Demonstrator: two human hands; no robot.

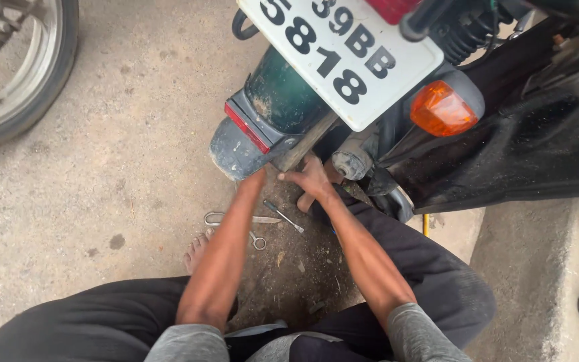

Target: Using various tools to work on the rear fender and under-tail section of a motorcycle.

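Observation:
I squat behind a motorcycle and look down at its rear mudguard (pixel 263 127), dark green and dirty, with a red reflector and a white number plate (pixel 343 53) above it. My left hand (pixel 256 179) reaches up under the mudguard, so its fingers are hidden. My right hand (pixel 313 179) rests beside it at the lower edge of the mudguard, fingers curled against the metal near the rear tyre. An orange turn signal (pixel 441 108) sticks out to the right.
On the concrete floor between my arms lie a spanner (pixel 236 218), a screwdriver (pixel 284 217) and a small ring-ended tool (pixel 257 240). My bare foot (pixel 197 251) is beside them. Another motorcycle's wheel (pixel 15 67) stands at top left. A concrete kerb (pixel 537 281) runs along the right.

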